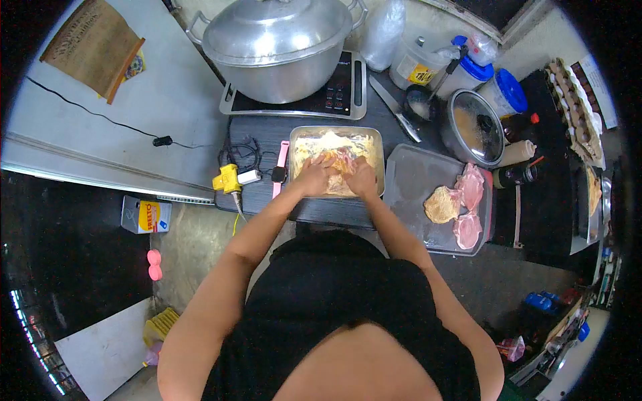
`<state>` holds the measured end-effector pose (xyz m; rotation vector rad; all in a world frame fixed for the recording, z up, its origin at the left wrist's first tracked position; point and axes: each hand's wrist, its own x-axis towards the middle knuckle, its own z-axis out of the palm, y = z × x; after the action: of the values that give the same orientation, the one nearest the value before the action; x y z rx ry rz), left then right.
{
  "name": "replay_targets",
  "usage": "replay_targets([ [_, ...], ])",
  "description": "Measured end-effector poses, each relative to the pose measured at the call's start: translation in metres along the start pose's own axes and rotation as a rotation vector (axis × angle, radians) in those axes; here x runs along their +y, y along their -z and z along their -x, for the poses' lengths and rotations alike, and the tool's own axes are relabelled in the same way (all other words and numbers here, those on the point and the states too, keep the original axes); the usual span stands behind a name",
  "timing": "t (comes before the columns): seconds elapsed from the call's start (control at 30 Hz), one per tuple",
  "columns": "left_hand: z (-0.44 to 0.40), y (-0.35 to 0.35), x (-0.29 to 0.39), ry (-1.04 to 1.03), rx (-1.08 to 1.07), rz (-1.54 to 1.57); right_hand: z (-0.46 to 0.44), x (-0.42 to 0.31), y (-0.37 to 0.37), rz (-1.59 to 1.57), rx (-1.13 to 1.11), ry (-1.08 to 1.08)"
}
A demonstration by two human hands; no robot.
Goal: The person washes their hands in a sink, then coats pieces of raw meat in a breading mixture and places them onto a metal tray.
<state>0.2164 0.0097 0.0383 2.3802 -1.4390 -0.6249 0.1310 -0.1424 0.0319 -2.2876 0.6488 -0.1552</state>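
A shallow rectangular metal tray (382,150) holds pale yellow flour-like coating (331,139). In its middle lies a slice of meat (342,159), partly coated and partly covered by my hands. My left hand (317,175) rests on the slice's left side with its fingers stretched over it. My right hand (362,178) presses on the right side, fingers laid against the meat and coating, their tips partly hidden. To the right, a grey plastic tray (408,194) carries one coated piece of meat (442,204) and raw pink slices (470,187).
Behind the metal tray, a large lidded pot (281,40) stands on an induction cooker (344,87). A knife (396,108), a ladle (421,103) and a glass-lidded pot (475,127) lie to the right. A pink-strapped watch (279,170) and a yellow power adapter (228,179) sit left.
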Motion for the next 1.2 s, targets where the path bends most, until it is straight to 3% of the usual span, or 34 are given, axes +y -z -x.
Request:
replay_targets([
  [0.03,-0.006,0.008,-0.001,0.022,-0.055,0.04,-0.005,-0.003,0.001,-0.006,0.013,0.014],
  [0.13,-0.04,-0.01,-0.064,-0.006,-0.098,0.819,-0.023,-0.021,0.016,-0.101,0.027,0.088],
  [0.17,-0.019,0.038,-0.028,0.237,-0.041,0.889,-0.029,-0.027,0.024,-0.061,-0.008,0.098],
  [0.23,-0.012,0.048,-0.017,0.146,0.525,0.509,-0.036,-0.051,0.047,0.016,-0.081,0.123],
  [0.33,-0.02,0.056,-0.009,-0.183,0.746,0.264,-0.05,-0.041,0.052,0.057,-0.167,0.211],
  [0.43,-0.037,0.041,-0.019,0.147,0.214,0.625,-0.049,-0.03,0.048,0.151,-0.116,0.236],
  [0.53,-0.04,0.024,-0.018,-0.048,0.466,0.386,-0.034,-0.02,0.039,0.198,-0.019,0.313],
  [0.63,-0.017,0.03,0.008,-0.114,0.438,0.272,-0.007,-0.023,0.037,0.376,-0.015,0.391],
  [0.67,-0.012,0.027,0.009,-0.062,0.297,0.29,0.0,-0.022,0.037,0.406,-0.064,0.397],
  [0.73,-0.002,0.011,0.01,-0.177,0.395,0.217,0.01,-0.019,0.037,0.313,-0.036,0.51],
  [0.8,0.0,0.002,0.004,-0.258,0.461,0.178,0.0,-0.013,0.024,0.344,-0.119,0.4],
  [0.9,-0.001,0.018,0.008,-0.009,0.182,0.216,-0.02,-0.008,0.023,0.248,-0.171,0.364],
  [1.0,-0.009,0.028,0.013,-0.163,0.706,0.343,-0.044,0.014,0.029,0.123,-0.061,0.362],
  [1.1,-0.002,0.032,0.017,-0.087,0.502,0.185,-0.041,0.021,0.033,0.19,0.008,0.25],
  [1.13,-0.007,0.015,0.01,-0.128,0.327,0.114,-0.039,0.016,0.034,0.23,-0.009,0.195],
  [1.2,-0.01,0.001,0.017,-0.158,0.308,-0.052,-0.04,0.021,0.031,0.293,-0.031,0.129],
])
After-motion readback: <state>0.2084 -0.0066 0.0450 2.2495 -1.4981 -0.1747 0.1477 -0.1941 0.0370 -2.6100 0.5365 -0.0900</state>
